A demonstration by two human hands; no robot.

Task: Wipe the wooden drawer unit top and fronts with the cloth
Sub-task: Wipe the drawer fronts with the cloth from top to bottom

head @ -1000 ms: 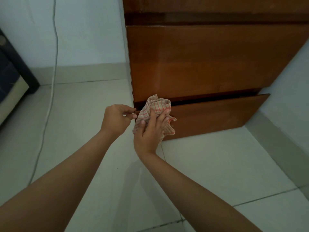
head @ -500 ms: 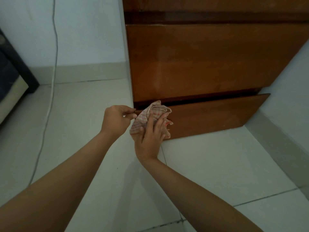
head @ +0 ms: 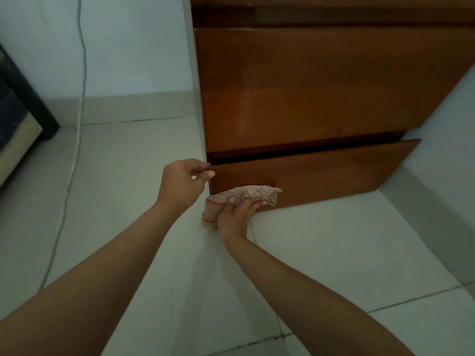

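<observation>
- Both bare forearms reach forward and away from the lower edge of the view, converging toward the middle, with the wrists roughly straight.
- The left hand sits higher and farther out than the right, back of the hand facing up, fingers curled, thumb and forefinger pinching the near upper corner of the bottom drawer front.
- The right hand lies just below and right of the left hand, palm down, fingers spread forward and pressing on the cloth, which sticks out past the thumb side and beyond the fingertips.
</observation>
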